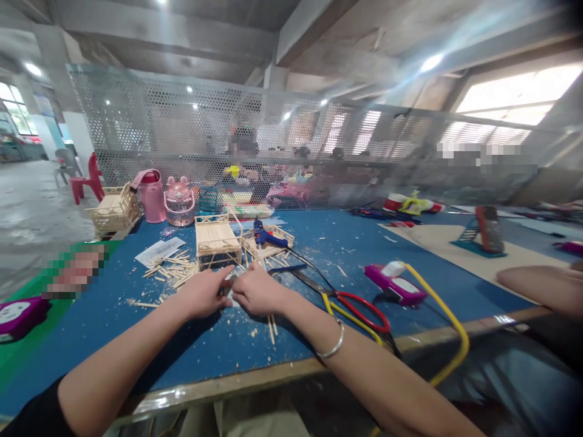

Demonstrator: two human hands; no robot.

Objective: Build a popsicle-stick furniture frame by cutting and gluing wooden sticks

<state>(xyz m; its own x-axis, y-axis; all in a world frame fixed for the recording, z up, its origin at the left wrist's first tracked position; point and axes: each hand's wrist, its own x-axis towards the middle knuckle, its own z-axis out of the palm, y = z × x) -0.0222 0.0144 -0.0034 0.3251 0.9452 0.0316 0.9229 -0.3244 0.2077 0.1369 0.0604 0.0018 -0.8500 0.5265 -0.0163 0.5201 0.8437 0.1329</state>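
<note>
At the blue worktable [182, 355], the left hand [204, 292] and right hand [259, 290] meet knuckle to knuckle, and from my remote seat I cannot tell what, if anything, either grips. The left has its index finger and thumb parted toward the right; the right is curled, its fingers bent inward. Thin wooden sticks [272, 331] poke out below the right hand, pointing toward the table's front edge [237, 380], and a stretch of crumb-dotted tabletop runs between both hands and that edge.

I see a stick pile [180, 267] just beyond the left hand, beside a slatted stick model [217, 238]. Behind the right hand, a blue glue gun [268, 235] lies over a low stick frame [285, 237]. Scissors [364, 312] with red and yellow handles crowd the right forearm; farther right sits a purple-and-white device [395, 284] near a yellow cable [460, 331]. The wider room to move lies beyond the scissors, where blue surface reaches back toward a perforated metal screen [182, 121]. A co-worker's forearm [537, 282] rests at the right edge of view.
</note>
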